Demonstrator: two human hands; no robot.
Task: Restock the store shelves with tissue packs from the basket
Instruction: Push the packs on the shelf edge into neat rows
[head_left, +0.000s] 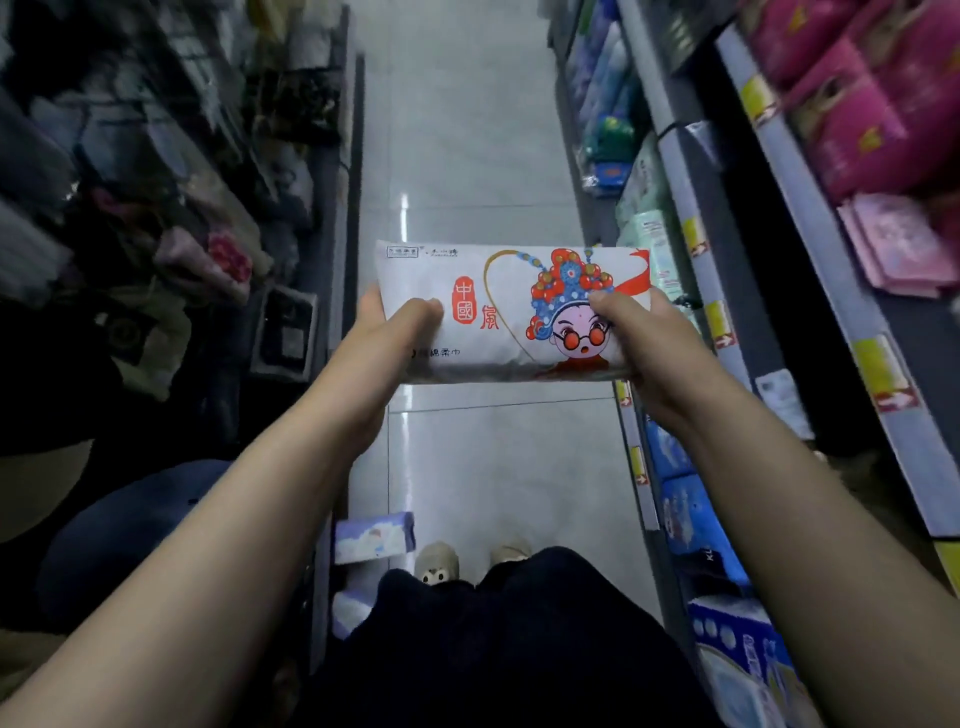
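Note:
A white tissue pack (498, 291) printed with a red and blue cartoon opera face hangs level over the aisle floor, at chest height. My left hand (395, 332) grips its left end, thumb on top. My right hand (636, 338) grips its right end, thumb pressed on the printed face. The shelves (696, 218) on the right carry pink, green and blue packs. No basket shows in the head view.
A narrow tiled aisle (467, 130) runs ahead between dark shelves on the left (332, 218) and stocked shelves on the right. A pale blue box (374, 538) lies on the floor near my feet. Blue packs (691, 514) fill the low right shelf.

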